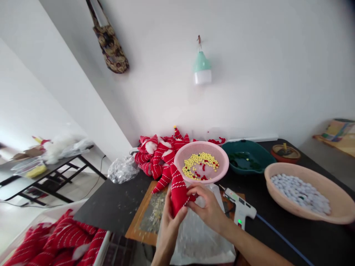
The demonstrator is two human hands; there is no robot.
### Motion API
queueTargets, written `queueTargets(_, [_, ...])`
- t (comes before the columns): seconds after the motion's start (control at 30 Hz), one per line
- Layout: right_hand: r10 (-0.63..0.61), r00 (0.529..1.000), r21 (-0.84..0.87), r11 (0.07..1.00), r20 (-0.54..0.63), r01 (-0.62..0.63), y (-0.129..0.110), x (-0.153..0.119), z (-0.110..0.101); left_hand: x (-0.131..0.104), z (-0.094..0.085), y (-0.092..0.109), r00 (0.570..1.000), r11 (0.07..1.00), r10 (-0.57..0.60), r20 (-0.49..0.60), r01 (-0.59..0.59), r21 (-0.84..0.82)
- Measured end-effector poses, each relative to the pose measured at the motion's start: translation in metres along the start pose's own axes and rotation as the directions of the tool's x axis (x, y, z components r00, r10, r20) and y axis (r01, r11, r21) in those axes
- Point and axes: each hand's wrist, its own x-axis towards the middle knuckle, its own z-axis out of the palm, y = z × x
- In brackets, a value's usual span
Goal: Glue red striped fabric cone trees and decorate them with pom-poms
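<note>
In the head view, a red plush figure with white stripes and a pointed top (178, 188) is held up in the middle, above a whitish plastic sheet (199, 236). My left hand (172, 218) wraps round its lower left side, thumb across the front. From the right, my right hand (206, 207) pinches the figure's right edge with thumb and fingertips; a small red part shows between them. Just beyond the figure stands a pink mesh basket (226, 166) with yellow and red pompoms. A white glue gun (241, 207) with a green light lies right of my right hand.
Finished-looking red striped figures (155, 155) are piled behind left, beside crumpled clear plastic (122, 170). A green basin (252, 155) and a peach basin (277, 170) of white pompoms stand right. A blue cord (283, 236) crosses the table. A white bin (102, 251) holds red figures.
</note>
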Motion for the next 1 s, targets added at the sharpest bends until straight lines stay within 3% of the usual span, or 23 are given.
queueTargets(0.1, [0.005, 0.998, 0.041, 0.999, 0.063, -0.007, -0.007, -0.002, -0.005, -0.005, 0.001, 0.001, 0.999, 0.997, 0.013, 0.041, -0.016, 0.079])
queueTargets(0.23, [0.066, 0.992, 0.082, 0.994, 0.112, -0.075, -0.014, 0.000, -0.013, -0.006, -0.002, -0.008, 0.997, 0.998, -0.053, 0.051, 0.051, 0.043])
queueTargets(0.37, [0.121, 0.979, 0.077, 0.988, 0.162, -0.135, -0.012, 0.003, -0.021, -0.008, -0.007, -0.017, 0.992, 0.991, -0.115, 0.043, 0.117, -0.069])
queueTargets(0.47, [0.129, 0.977, 0.066, 0.988, 0.170, -0.142, -0.011, 0.002, -0.025, -0.013, -0.005, -0.015, 0.990, 0.977, -0.090, 0.113, 0.110, -0.186])
queueTargets(0.53, [0.120, 0.973, 0.060, 0.989, 0.196, -0.134, -0.010, 0.000, -0.026, -0.016, -0.004, -0.012, 0.986, 0.980, -0.075, 0.150, 0.101, -0.174])
queueTargets(0.63, [0.111, 0.971, 0.033, 0.992, 0.211, -0.121, -0.006, -0.006, -0.019, -0.019, -0.003, -0.012, 0.998, 0.998, -0.053, 0.032, 0.054, -0.023])
queueTargets(0.73, [0.093, 0.986, -0.038, 0.995, 0.137, -0.089, 0.004, -0.016, -0.005, -0.021, -0.004, -0.022, 0.995, 0.997, 0.012, -0.099, -0.004, 0.082])
queueTargets(0.83, [0.042, 0.995, -0.120, 0.992, 0.091, -0.031, 0.013, -0.026, 0.014, -0.024, -0.003, -0.034, 0.987, 0.999, 0.046, -0.156, -0.041, 0.036])
queueTargets(1.0, [-0.033, 0.997, -0.185, 0.982, 0.075, 0.046, 0.014, -0.035, 0.037, -0.031, 0.000, -0.045, 0.952, 0.993, -0.007, -0.305, -0.030, -0.117])
